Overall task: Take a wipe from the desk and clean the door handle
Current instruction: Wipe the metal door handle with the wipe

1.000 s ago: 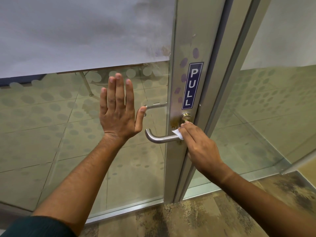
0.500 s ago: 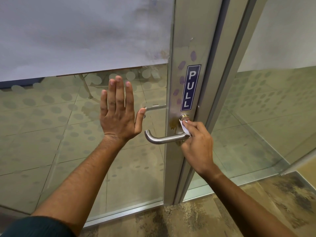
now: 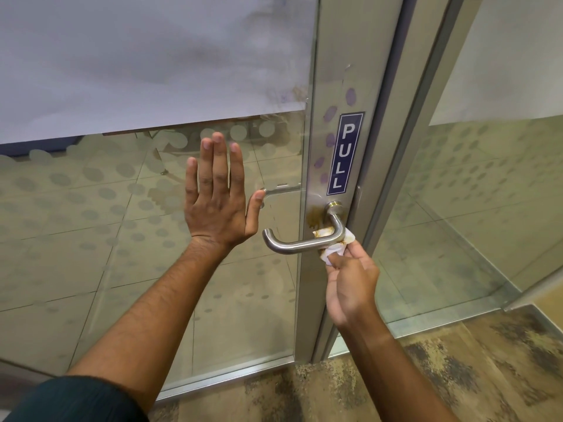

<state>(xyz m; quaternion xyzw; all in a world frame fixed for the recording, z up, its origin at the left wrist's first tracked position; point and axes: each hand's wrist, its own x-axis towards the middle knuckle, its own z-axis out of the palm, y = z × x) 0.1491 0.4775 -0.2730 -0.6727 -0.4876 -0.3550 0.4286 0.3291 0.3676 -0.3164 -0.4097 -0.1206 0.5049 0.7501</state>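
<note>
A steel lever door handle [image 3: 292,244] juts from the metal door frame [image 3: 329,86], with a brown smear on the frame just left of its base. My right hand [image 3: 350,278] pinches a white wipe [image 3: 333,240], stained brown, against the handle's bend from below and behind. My left hand [image 3: 217,205] lies flat on the glass door [image 3: 152,239], fingers spread, just left of the handle's free end. It holds nothing.
A blue PULL sign [image 3: 345,153] sits on the frame above the handle. A second handle shows through the glass on the far side. A glass wall panel [image 3: 487,208] stands to the right. Mottled carpet [image 3: 396,376] covers the floor at my feet.
My right hand has dropped from the handle's base to below the bend, dragging the wipe down. The wipe now shows brown stains. My left hand stays pressed on the glass.
</note>
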